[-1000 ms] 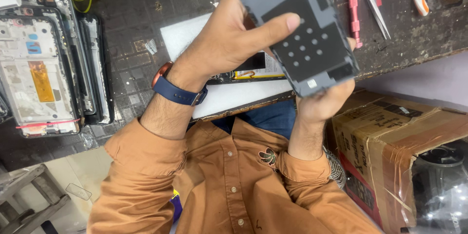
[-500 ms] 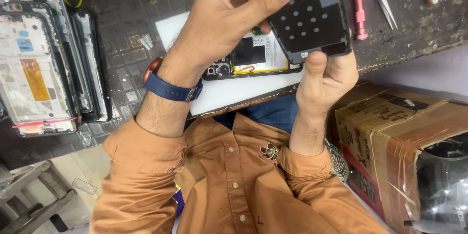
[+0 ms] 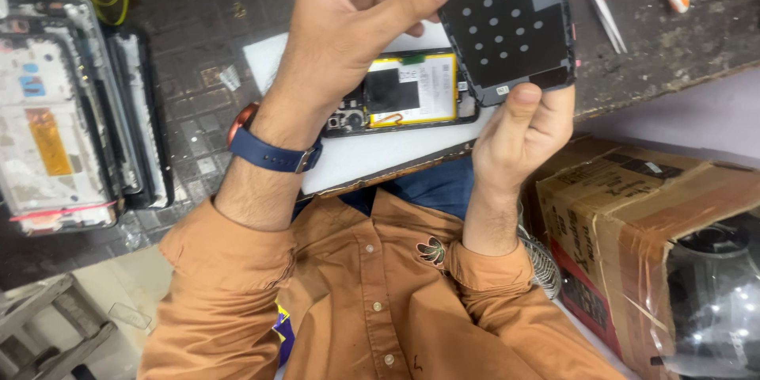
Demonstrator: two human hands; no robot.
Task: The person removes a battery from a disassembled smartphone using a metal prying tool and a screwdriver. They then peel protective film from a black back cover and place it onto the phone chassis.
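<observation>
black dotted back cover (image 3: pixel 507 24), orange shirt (image 3: pixel 356 301)

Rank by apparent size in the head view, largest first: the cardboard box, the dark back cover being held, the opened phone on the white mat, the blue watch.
1. cardboard box
2. dark back cover, though nearness to the camera inflates it
3. opened phone, partly hidden
4. blue watch

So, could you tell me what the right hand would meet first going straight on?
The right hand touches the dark grey perforated phone back panel; beyond it, probably lower, lie metal tweezers.
</observation>
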